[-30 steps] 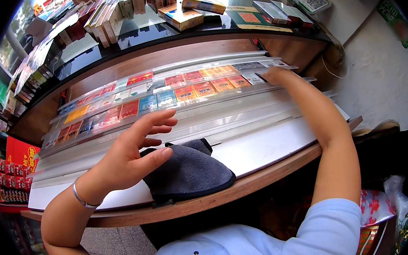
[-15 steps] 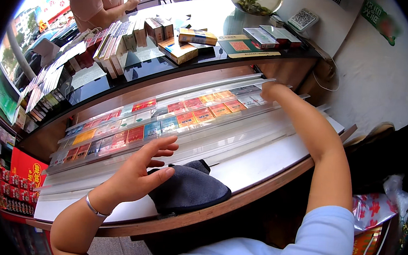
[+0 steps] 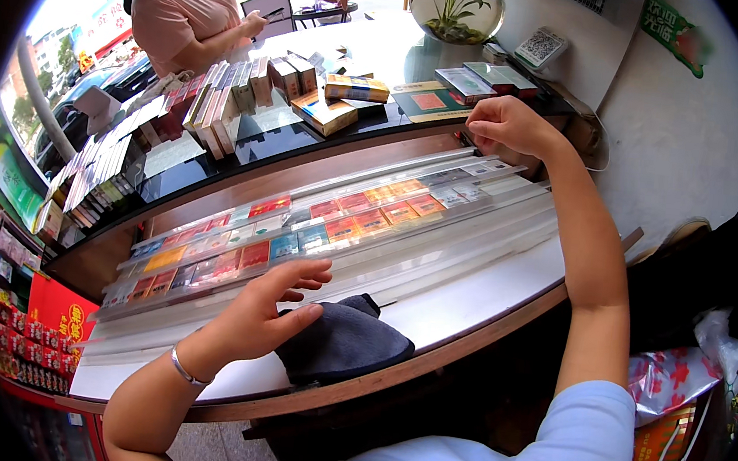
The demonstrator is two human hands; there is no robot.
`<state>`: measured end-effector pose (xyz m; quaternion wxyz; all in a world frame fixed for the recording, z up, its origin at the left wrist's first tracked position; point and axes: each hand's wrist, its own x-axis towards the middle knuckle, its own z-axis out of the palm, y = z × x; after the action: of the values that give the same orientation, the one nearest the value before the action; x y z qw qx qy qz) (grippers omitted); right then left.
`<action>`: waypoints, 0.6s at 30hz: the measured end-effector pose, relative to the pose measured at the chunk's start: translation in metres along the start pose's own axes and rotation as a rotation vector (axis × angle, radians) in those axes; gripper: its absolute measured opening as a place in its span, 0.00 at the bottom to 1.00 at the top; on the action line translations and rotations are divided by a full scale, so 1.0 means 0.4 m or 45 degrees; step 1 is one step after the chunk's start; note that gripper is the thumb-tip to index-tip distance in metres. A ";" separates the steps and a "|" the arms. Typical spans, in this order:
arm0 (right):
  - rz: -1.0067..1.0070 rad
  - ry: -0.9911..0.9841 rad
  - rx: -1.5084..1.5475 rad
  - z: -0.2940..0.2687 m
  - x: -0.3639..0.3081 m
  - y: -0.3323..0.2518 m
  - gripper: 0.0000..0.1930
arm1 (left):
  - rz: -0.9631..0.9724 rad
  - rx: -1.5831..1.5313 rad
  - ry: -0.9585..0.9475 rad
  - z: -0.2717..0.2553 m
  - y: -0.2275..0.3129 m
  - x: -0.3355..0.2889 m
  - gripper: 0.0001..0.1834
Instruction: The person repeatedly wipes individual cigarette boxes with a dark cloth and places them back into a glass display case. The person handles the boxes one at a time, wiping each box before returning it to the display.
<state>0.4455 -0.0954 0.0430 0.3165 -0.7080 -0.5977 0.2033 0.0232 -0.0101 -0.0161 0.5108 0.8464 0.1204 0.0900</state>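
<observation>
Left hand [image 3: 267,311]: yours is open, palm down-ish, fingers a bit bent and thumb out to the side. It holds nothing you can see.
Bracelet [image 3: 187,371]: a silver band sits on your left wrist.
Grey cloth [image 3: 343,342]: it lies in a heap on the white board [image 3: 468,299], by the wood edge [image 3: 465,331], just beside your left thumb. You cannot tell if the thumb touches it.
Right hand [image 3: 514,126]: yours is up by the far right end of the rows, with its fingers curled in. You cannot tell if it has something inside.
Flat packs [image 3: 372,222]: they lie in slanted rows between clear strips, in front of you. Many are red or orange, and some are blue, yellow or grey.
Black counter [image 3: 249,148]: it runs behind the rows. On it, 2 yellow boxes [image 3: 324,114] lie close together, to the right of a line of standing packs [image 3: 214,120].
Glass bowl [image 3: 454,14]: it has a green plant in it and stands past the counter's boxes.
Other person [image 3: 173,16]: someone in a pink shirt stands across from you, with 1 arm stretched out and a finger pointing right.
</observation>
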 end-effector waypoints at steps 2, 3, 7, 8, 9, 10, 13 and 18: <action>0.004 0.201 -0.171 -0.029 -0.002 0.041 0.09 | 0.001 0.005 -0.013 0.003 0.007 0.002 0.27; 0.048 0.287 -0.268 -0.043 -0.003 0.066 0.09 | 0.000 0.006 -0.019 0.005 0.011 0.002 0.27; 0.124 0.442 -0.307 -0.077 -0.014 0.147 0.08 | 0.013 0.027 -0.036 0.002 0.023 0.002 0.27; 0.135 0.462 -0.291 -0.080 -0.015 0.156 0.08 | 0.019 0.032 -0.035 0.001 0.021 0.001 0.27; 0.133 0.472 -0.308 -0.085 -0.016 0.164 0.08 | 0.025 0.037 -0.034 0.000 0.020 0.000 0.27; 0.132 0.483 -0.327 -0.090 -0.017 0.171 0.09 | 0.036 0.045 -0.034 -0.001 0.020 0.001 0.27; 0.150 0.510 -0.331 -0.091 -0.019 0.172 0.09 | 0.050 0.066 -0.035 -0.001 0.017 -0.002 0.28; 0.166 0.492 -0.352 -0.099 -0.023 0.190 0.08 | 0.041 0.075 -0.031 0.000 0.023 -0.007 0.25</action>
<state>0.5245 -0.1189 0.0181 0.3114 -0.8073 -0.5013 0.0003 0.0214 -0.0152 -0.0082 0.4855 0.8640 0.1032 0.0844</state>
